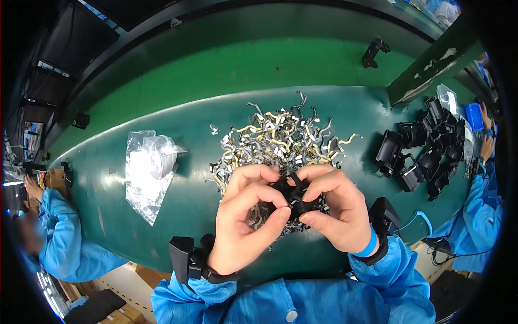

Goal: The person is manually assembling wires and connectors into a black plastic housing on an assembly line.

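The green table (102, 189) is the biggest thing I get through the head view, and its middle carries a loose heap of short cables (280, 140), grey, yellow and black with white ends. Right of the heap, well apart from it, I see a cluster of black housings (430, 160). Next in size come the left hand (248, 216) and the right hand (340, 210), facing each other over the near side of the heap, fingers curled, each drawn nearly together in a pinch. A clear plastic bag (148, 173) lies left of the heap. Smallest is the black part (295, 195), held between both hands; from my end its shape is mostly hidden. I read the step as close fingertip work on it, though I cannot tell whether it is being fitted or loosened. The next move, I judge, calls for one hand steadying it while the other presses gently
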Tool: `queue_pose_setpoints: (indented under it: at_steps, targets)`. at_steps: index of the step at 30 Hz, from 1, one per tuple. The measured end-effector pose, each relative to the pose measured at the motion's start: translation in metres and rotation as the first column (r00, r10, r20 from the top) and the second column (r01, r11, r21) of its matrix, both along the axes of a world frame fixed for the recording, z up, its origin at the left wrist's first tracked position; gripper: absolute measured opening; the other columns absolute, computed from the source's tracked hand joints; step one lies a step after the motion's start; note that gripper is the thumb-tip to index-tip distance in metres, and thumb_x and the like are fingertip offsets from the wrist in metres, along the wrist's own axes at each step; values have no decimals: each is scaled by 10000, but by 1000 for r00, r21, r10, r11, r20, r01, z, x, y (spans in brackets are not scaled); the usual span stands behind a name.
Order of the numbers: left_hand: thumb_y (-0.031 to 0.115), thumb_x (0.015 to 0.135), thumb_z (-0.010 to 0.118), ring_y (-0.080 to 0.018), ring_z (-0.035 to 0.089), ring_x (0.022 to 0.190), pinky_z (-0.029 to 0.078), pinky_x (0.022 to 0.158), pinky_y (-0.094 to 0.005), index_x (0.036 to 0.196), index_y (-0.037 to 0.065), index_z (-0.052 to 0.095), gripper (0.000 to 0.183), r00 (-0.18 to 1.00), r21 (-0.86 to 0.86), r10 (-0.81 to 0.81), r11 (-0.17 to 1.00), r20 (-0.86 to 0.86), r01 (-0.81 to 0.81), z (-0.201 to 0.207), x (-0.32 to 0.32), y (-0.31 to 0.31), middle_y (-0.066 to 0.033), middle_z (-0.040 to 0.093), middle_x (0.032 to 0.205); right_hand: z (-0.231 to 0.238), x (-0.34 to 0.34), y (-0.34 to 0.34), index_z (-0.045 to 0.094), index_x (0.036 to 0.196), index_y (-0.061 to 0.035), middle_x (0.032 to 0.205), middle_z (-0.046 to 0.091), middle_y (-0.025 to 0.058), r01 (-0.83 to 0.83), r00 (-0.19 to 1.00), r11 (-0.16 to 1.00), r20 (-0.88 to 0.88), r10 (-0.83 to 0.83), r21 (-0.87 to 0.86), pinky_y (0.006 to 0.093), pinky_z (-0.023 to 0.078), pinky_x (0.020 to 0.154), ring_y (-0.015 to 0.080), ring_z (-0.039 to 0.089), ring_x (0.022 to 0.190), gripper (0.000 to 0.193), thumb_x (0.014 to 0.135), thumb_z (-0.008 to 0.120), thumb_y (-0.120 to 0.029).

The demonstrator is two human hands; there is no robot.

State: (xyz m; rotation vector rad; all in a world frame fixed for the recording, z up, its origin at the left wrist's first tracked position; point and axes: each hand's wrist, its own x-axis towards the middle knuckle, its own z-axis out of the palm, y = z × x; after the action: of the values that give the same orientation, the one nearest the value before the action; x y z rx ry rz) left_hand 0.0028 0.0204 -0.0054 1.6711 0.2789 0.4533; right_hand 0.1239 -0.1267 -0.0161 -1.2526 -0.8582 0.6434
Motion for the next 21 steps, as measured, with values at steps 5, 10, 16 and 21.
queue_pose_setpoints:
  at_steps: [5,10,16,21]
  targets:
    - [13,732,725,-285,508,1120,391,990,-403,843,66,650,144,997,80,-65,994,-52,69,11,-1,9,-105,500,1119,3,8,-2,578,1007,-50,1159,582,135,-106,994,994,1,107,-31,321,455,877,218,591,989,311,748,740,6]
    - [42,669,753,-343,465,1128,347,1031,-484,812,80,656,177,988,356,-111,923,-109,143,20,2,16,-117,502,1089,12,18,-2,604,949,-67,1132,621,115,-104,983,989,140,118,-101,360,434,905,261,602,1009,277,728,768,-45]
    - [65,654,768,-355,470,1131,353,1027,-497,794,96,665,176,995,380,-66,921,-78,91,16,1,16,-121,526,1105,21,19,-1,621,885,-121,1114,653,60,-74,933,983,337,128,-169,472,313,1022,269,595,1066,249,708,794,-111]
    - [68,631,780,-361,470,1174,335,1038,-511,778,91,688,175,998,562,47,827,-44,-14,23,1,11,-143,549,1155,22,19,-3,626,868,-138,1108,666,36,1,914,975,395,89,-221,525,259,1061,257,591,1105,242,701,801,-122]
